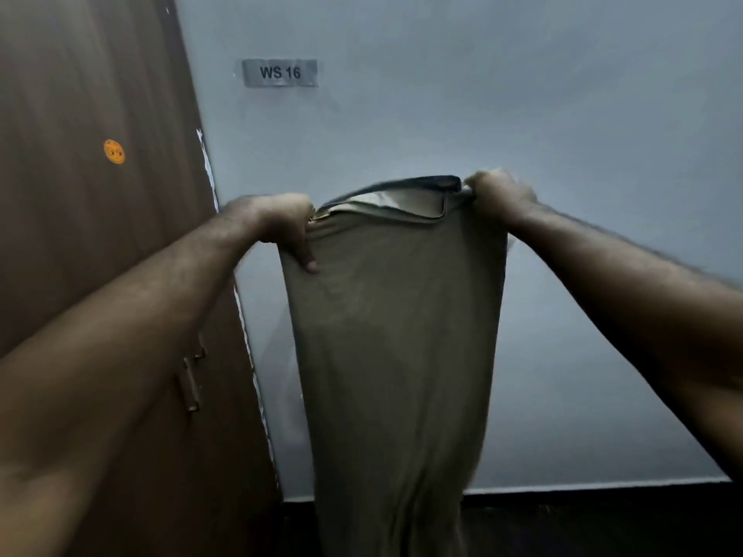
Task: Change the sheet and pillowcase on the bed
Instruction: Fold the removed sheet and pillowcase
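The person stands facing a pale grey painted wall (pixel 522 114) with both arms raised, holding a limp olive-khaki cloth pillowcase (pixel 394 335) up by its open end. The left hand (pixel 287 225) has its fingers curled tight over the left corner of the opening, thumb laid down along the side seam; the right hand (pixel 496 192) is fisted round the opposite corner, slightly blurred. Both grips are closed on fabric, none slack. The mouth of the case gapes a little between the fists, showing a paler lining and a dark edge; the body hangs straight down, bottom end out of frame near the dark floor (pixel 603 524). No pillow and no bed are in view, so I cannot tell whether this case is the fresh one or the one removed. Judgement: the step is shaking the case out or holding it open. To do it well, keep the two corners level and pulled apart so the opening stays taut, let the cloth hang free of twists, and hold clear of the brown wooden door (pixel 100 195) at left. A small grey label reading "WS 16" (pixel 280 72) is fixed on the wall above.
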The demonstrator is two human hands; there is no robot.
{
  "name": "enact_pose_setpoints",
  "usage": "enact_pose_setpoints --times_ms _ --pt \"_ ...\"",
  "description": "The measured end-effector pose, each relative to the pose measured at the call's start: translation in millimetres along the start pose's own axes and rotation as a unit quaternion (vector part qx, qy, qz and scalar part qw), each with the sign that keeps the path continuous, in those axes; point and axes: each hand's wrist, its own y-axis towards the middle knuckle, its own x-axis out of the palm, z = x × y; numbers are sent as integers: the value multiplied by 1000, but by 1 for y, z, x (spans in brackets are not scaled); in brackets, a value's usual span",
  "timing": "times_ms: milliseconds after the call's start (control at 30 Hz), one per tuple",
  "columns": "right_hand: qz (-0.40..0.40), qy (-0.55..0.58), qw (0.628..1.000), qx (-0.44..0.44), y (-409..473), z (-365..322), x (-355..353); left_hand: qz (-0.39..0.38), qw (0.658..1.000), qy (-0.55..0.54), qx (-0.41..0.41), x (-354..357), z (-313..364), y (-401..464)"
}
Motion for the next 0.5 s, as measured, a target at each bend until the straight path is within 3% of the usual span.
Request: enact_pose_setpoints --times_ms 67,200,267,300,367,433,500 --pt "-77 -4 996 -40 -3 -3 10 9 999 38 -35 9 -3 -1" --pt "-243 -7 965 -102 -16 -5 19 50 995 1 -91 42 -24 4" --pt "-305 -53 942 -128 -23 -4 21 38 982 -145 -117 62 -40 8" --pt "-326 -98 931 -129 -26 -5 23 35 958 -257 -123 72 -45 11" --pt "-308 -207 921 -122 -30 -9 27 43 887 -443 -121 88 -39 11" --pt "-247 -297 916 -109 -29 -18 30 115 833 -527 -121 96 -26 17" --pt "-214 -329 916 -82 -23 -28 28 200 821 -525 -101 94 -16 18"
